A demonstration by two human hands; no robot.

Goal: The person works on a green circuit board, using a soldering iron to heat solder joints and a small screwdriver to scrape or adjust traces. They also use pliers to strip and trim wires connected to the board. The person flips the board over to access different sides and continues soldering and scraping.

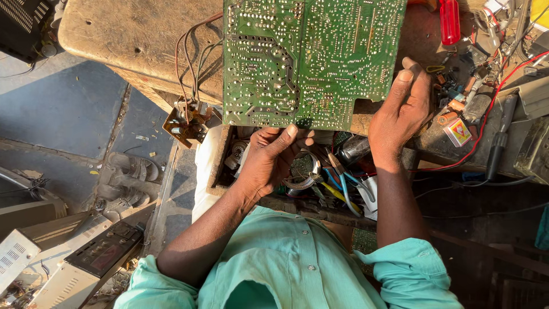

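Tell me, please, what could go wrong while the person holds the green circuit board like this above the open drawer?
1. The left hand and right hand grip the circuit board only by its near edge, so it might tip or slip.
2. The wires carry a small hanging part; it could snag and pull loose.
3. The solder side faces up, so sharp points may prick the fingers.
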